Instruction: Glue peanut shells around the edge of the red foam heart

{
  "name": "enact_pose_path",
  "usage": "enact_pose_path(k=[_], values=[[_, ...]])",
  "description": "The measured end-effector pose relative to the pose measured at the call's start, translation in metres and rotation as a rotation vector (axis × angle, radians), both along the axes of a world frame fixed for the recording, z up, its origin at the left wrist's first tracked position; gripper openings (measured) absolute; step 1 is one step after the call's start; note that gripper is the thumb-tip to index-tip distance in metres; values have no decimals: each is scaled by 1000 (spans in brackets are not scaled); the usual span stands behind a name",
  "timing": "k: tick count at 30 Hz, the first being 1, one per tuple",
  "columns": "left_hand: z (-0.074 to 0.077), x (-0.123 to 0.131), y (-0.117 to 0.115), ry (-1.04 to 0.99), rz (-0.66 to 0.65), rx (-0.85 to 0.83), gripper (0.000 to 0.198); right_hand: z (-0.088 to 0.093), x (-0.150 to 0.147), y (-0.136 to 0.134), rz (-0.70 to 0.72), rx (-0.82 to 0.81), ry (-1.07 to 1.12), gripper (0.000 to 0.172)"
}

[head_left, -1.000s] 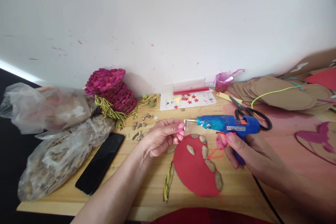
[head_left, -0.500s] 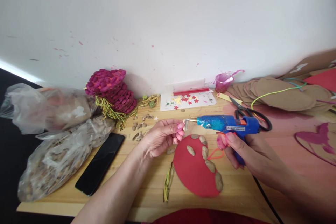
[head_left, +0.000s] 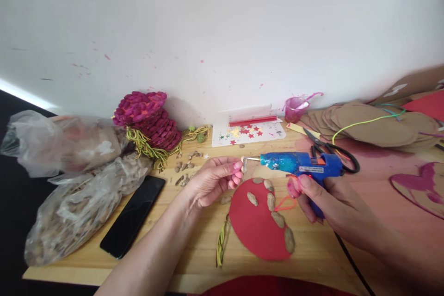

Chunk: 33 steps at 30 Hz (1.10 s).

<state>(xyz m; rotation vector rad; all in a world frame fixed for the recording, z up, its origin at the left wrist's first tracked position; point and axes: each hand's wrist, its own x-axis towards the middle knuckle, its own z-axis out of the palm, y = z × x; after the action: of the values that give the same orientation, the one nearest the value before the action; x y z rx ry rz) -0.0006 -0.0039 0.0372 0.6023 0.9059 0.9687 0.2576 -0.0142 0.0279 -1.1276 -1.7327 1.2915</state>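
My left hand [head_left: 218,178] pinches a peanut [head_left: 244,165] between thumb and fingertips. The metal nozzle of a blue hot glue gun [head_left: 291,164] meets the peanut, or comes very close to it. My right hand [head_left: 322,199] is wrapped round the gun's handle, its fingers near the trigger. Below both hands lies a red oval card [head_left: 253,226] with several peanuts along its upper and right edge and one loose-looking peanut [head_left: 252,199] further in. An orange cord loop [head_left: 286,203] shows at the card's right, and a yellow-green tassel [head_left: 221,243] at its left.
On the left are a black phone [head_left: 133,217], a plastic bag of peanuts [head_left: 86,212] and stacked magenta pieces [head_left: 149,120]. Behind lies a white sheet with stars [head_left: 222,141]. Scissors [head_left: 333,150], a pink-stained cup [head_left: 294,110] and cardboard ovals [head_left: 378,127] are at right. The gun's cord [head_left: 352,261] trails forward.
Both hands stay nearly still, with the nozzle held at the peanut. The peanut appears to have turned very slightly; the things on the table have not moved.
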Motion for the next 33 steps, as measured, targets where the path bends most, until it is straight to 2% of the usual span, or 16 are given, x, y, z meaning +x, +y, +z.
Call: enact_pose_path(k=[19, 28, 33], values=[[-2, -2, 0, 25, -10, 18, 32, 2, -1, 1, 12, 16, -11, 49], [-4, -3, 2, 12, 6, 47, 29, 5, 1, 1, 18, 84, -26, 63], [-5, -3, 2, -9, 33, 71, 27, 8, -2, -3, 67, 81, -4, 55]])
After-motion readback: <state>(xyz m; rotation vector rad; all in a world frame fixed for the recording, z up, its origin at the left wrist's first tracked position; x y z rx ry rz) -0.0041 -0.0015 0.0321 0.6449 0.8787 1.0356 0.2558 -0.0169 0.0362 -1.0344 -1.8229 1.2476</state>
